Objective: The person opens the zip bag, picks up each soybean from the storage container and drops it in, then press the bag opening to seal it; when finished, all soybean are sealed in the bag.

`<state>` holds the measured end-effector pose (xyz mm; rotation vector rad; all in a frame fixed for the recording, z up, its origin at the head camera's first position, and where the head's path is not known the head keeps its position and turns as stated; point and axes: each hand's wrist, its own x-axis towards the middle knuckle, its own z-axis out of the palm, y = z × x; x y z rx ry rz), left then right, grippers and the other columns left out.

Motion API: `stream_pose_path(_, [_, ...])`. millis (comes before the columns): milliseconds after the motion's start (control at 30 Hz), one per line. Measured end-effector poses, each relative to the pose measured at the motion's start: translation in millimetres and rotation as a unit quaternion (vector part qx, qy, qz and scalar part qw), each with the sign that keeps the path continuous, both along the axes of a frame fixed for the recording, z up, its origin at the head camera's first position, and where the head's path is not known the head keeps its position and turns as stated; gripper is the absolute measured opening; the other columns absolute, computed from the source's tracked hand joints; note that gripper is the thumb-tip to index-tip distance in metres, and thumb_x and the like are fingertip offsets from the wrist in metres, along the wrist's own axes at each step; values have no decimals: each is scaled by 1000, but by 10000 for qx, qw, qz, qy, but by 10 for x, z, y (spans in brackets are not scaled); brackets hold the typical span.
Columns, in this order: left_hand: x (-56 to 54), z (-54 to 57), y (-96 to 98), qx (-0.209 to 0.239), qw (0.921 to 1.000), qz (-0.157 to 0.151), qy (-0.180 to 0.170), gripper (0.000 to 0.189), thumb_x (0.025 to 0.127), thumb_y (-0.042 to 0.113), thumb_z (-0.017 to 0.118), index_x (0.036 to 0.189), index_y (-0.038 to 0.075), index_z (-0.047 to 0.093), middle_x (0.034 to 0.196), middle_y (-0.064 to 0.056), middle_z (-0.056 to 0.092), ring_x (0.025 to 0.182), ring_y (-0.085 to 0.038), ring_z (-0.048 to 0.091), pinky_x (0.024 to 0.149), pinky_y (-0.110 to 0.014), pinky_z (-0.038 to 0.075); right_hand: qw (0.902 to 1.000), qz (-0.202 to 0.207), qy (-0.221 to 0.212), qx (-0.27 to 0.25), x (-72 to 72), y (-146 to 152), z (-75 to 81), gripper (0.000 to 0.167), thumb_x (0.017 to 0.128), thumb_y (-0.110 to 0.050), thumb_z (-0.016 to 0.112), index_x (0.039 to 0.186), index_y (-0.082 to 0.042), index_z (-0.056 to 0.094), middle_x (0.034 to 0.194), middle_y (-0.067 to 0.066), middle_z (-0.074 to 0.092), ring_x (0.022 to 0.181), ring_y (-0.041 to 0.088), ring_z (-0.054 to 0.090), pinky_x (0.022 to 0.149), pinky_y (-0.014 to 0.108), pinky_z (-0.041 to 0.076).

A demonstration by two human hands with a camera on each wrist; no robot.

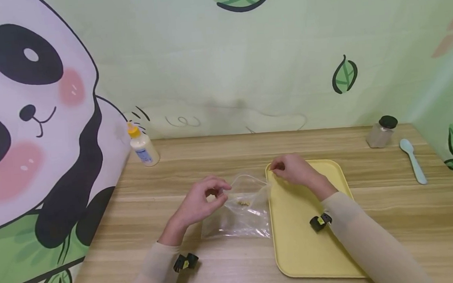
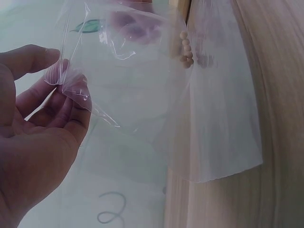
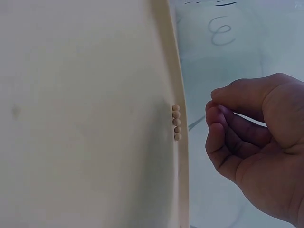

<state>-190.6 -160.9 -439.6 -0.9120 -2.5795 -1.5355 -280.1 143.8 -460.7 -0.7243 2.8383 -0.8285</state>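
Note:
Tan, round, bead-like balls (image 1: 243, 203) lie inside a clear zip bag (image 1: 232, 226) on the table. My left hand (image 1: 201, 200) holds the bag's mouth at its left side, the plastic by the thumb and curled fingers in the left wrist view. The bag's zip edge stands lifted and spread. Over the far left corner of a yellow tray (image 1: 313, 258) is my right hand (image 1: 295, 171), fingers curled and thumb tip against the fingertips. No object shows between them. More tan balls (image 3: 176, 122) sit in a row along the tray's rim in the right wrist view.
A white bottle with a yellow cap (image 1: 144, 150) stands at the back left. At the back right is a clear jar with a black lid (image 1: 381, 134), with a pale blue spoon (image 1: 413, 161) beside it. A painted wall rises behind the table.

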Motion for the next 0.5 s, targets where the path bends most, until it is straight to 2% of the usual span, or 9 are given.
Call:
stream_pose_path(233, [169, 321, 97, -36, 9999, 62, -74, 18, 83, -10, 66, 101, -8, 67, 100, -25, 65, 83, -25, 58, 76, -31, 56, 9997, 48, 195, -148, 45, -12, 84, 14, 90, -11, 65, 99, -3, 72, 91, 6, 73, 83, 18, 66, 77, 35, 56])
stream_pose_path(500, [165, 309, 97, -28, 9999, 62, -90, 18, 83, -9, 66, 102, -7, 67, 101, -26, 65, 83, -22, 58, 76, -32, 57, 9991, 138, 277, -290, 114, -41, 180, 14, 90, -10, 65, 100, -2, 72, 89, 6, 72, 79, 16, 65, 74, 33, 57])
